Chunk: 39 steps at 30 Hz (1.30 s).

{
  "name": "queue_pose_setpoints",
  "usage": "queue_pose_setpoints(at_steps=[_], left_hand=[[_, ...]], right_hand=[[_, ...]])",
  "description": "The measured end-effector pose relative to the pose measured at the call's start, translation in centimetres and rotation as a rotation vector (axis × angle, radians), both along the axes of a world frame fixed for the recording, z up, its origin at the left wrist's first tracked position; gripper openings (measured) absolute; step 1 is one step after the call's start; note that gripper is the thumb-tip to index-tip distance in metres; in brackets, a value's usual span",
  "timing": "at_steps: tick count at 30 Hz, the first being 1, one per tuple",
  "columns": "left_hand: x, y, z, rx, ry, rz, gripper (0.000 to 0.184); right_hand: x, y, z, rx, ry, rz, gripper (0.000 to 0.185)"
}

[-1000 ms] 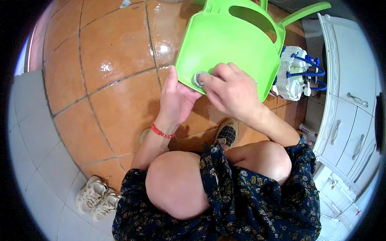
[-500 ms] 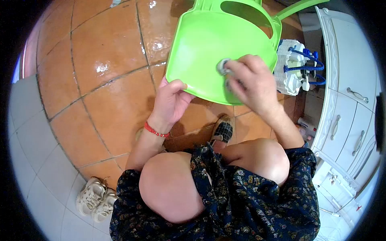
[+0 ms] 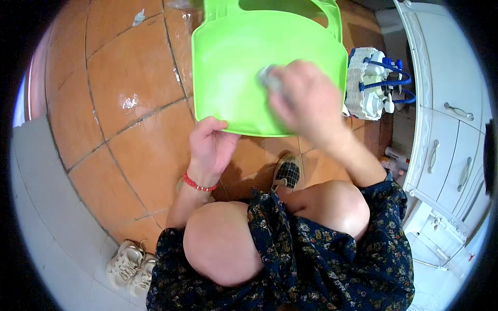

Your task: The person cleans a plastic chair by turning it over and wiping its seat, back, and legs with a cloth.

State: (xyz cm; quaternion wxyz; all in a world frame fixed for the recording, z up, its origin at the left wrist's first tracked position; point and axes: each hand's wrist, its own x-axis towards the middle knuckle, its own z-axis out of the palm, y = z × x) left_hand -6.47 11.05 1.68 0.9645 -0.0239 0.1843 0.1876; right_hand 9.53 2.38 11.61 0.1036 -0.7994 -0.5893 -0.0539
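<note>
HEAD VIEW | Step (judged): scrubbing seat of green chair [image 3: 233, 57], above tiled floor [image 3: 135, 171] | Left hand [image 3: 208, 147]: pinching near-left edge, thumb on top | Right hand [image 3: 306, 98]: closed round grey wad [image 3: 266, 76], blurred, mid-seat | Next stroke likely calls for: firm left grip, even pressure | Versus one second earlier: wad shifted from near-left corner to mid-seat

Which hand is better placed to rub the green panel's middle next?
Probably the right hand: it holds a greyish pad at the middle of the green panel, while the left hand grips the panel's near edge.
</note>
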Motion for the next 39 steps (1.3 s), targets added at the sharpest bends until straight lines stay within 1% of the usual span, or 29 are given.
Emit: queue_pose_setpoints(at_steps=[2, 3, 6, 7, 8, 10, 12, 13, 14, 16, 17, 19, 20, 21, 22, 23, 24, 25, 26, 28, 30, 31, 32, 34, 35, 38, 39], left_hand=[[-0.7, 0.0, 0.0, 0.013, 0.073, 0.016, 0.047], [-0.8, 0.1, -0.1, 0.026, 0.062, 0.022, 0.047], [-1.3, 0.4, -0.1, 0.053, 0.012, 0.063, 0.047], [-1.3, 0.7, -0.1, 0.056, -0.022, 0.079, 0.047], [-1.3, 0.9, 0.0, 0.06, -0.059, 0.098, 0.047], [-1.3, 0.6, 0.5, 0.026, -0.047, 0.139, 0.048], [-0.8, 0.7, 0.2, 0.021, -0.024, 0.165, 0.049], [-1.1, 0.6, -0.1, 0.024, 0.009, 0.159, 0.051], [-1.2, 0.7, -0.2, 0.03, 0.04, 0.154, 0.052], [-1.2, 0.9, 0.1, 0.081, 0.057, 0.152, 0.053], [-1.4, 0.9, 0.3, 0.104, 0.068, 0.155, 0.054], [-1.5, 1.3, -0.4, 0.144, 0.008, 0.185, 0.055], [-1.4, 1.6, -0.8, 0.167, -0.026, 0.196, 0.055], [-1.6, 1.6, -0.6, 0.174, 0.007, 0.188, 0.055], [-2.0, 1.4, -0.4, 0.182, 0.038, 0.183, 0.055], [-1.9, 1.4, -0.4, 0.187, 0.065, 0.189, 0.055], [-1.7, 1.3, -0.9, 0.189, 0.066, 0.165, 0.054], [-1.9, 1.0, -1.5, 0.189, 0.073, 0.133, 0.053], [-1.9, 0.9, -2.0, 0.192, 0.077, 0.1, 0.052], [-1.3, 0.3, -2.4, 0.268, 0.11, 0.049, 0.05], [-0.9, -0.2, -3.1, 0.36, 0.138, 0.005, 0.048], [-0.6, -0.4, -3.5, 0.418, 0.15, -0.016, 0.048], [-0.5, -0.5, -4.0, 0.474, 0.163, -0.038, 0.047], [-0.3, 0.0, -3.3, 0.297, 0.062, -0.06, 0.046], [-0.3, 0.3, -2.8, 0.204, 0.008, -0.077, 0.047], [0.6, 1.7, -2.0, 0.32, 0.03, -0.075, 0.056], [0.8, 1.9, -1.7, 0.359, 0.116, -0.072, 0.057]], right_hand=[[-1.9, 0.3, -1.0, 0.023, 0.025, 0.122, 0.025], [-1.6, 0.6, -1.0, -0.006, 0.059, 0.135, 0.026], [0.4, 1.4, -0.7, 0.05, -0.104, 0.046, 0.019], [2.4, 1.7, -0.5, 0.019, -0.179, -0.095, 0.02], [4.9, 1.9, -0.6, 0.084, -0.097, -0.109, 0.019], [4.4, 2.7, -1.0, 0.196, -0.017, -0.06, 0.017], [0.3, 2.8, -2.2, 0.219, 0.055, 0.048, 0.014], [-2.5, 2.8, -1.4, 0.062, 0.03, 0.145, 0.03], [-3.5, 2.8, -1.7, 0.033, 0.033, 0.19, 0.029], [-2.3, 2.9, -2.0, 0.011, 0.191, 0.154, 0.024], [-1.7, 2.9, -2.2, 0.055, 0.126, 0.097, 0.02], [0.4, 3.0, -2.6, 0.146, -0.002, -0.032, 0.014], [3.0, 2.4, -2.9, 0.07, -0.009, -0.175, 0.016], [5.7, 1.1, -2.9, 0.085, 0.103, -0.261, 0.021], [8.1, -0.9, -3.0, 0.182, 0.218, -0.249, 0.026], [8.7, -2.6, -2.2, 0.271, 0.363, -0.386, 0.029], [9.1, -4.7, -1.9, 0.383, 0.625, -0.521, 0.027], [9.5, -6.8, -1.8, 0.402, 0.593, -0.61, 0.027], [9.5, -8.7, -1.8, 0.448, 0.603, -0.62, 0.027], [10.1, -12.6, -3.0, 0.411, 0.448, -0.652, 0.027], [9.8, -15.0, -4.3, 0.252, 0.264, -0.641, 0.027], [9.1, -14.8, -4.9, 0.202, 0.278, -0.687, 0.027], [8.4, -14.5, -5.3, 0.205, 0.255, -0.682, 0.026], [6.7, -12.0, -3.6, 0.113, 0.164, -0.752, 0.025], [6.5, -12.0, -3.8, 0.178, 0.196, -0.748, 0.025], [8.1, -13.0, -2.8, 0.355, 0.254, -0.777, 0.025], [8.3, -13.4, -1.4, 0.401, 0.282, -0.812, 0.025]])
